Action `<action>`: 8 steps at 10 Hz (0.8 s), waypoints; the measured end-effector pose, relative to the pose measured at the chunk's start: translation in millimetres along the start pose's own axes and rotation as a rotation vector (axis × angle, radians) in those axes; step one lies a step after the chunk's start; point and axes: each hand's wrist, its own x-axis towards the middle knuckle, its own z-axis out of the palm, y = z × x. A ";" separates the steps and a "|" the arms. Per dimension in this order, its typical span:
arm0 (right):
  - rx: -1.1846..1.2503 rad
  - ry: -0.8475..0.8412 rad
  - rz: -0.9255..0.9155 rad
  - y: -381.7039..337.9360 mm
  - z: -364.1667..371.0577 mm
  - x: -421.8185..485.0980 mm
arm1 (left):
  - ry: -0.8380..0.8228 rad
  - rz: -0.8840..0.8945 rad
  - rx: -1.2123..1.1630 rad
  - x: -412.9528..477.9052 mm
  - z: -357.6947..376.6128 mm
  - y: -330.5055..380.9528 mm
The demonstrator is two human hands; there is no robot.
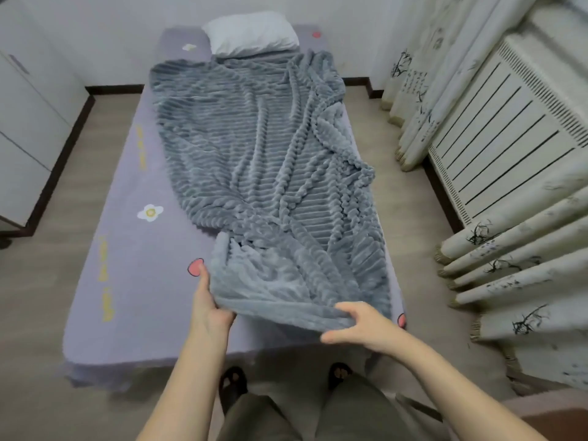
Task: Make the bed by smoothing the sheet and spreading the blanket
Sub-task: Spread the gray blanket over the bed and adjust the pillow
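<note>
Head view, and it looks like the spreading step. Left hand [206, 300] and right hand [366, 326] each grip the hem of the grey ribbed blanket [264, 148] at the end farthest from the pillow [251, 33]. The blanket lies rumpled and skewed to the pillow's right, with lilac sheet [133, 249] bare on the left. The next move probably calls for drawing the hem wide and leftward, then flattening it.

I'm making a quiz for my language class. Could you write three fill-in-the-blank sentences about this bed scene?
The left hand and right hand both hold the grey ____.
The pillow is coloured ____.
The bare lavender sheet shows mostly on the person's ____ side.
Missing words: blanket; white; left.
</note>
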 end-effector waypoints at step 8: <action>0.152 0.338 0.466 5.7 71.5 46.3 | 0.247 0.336 0.337 -44.7 -158.4 162.1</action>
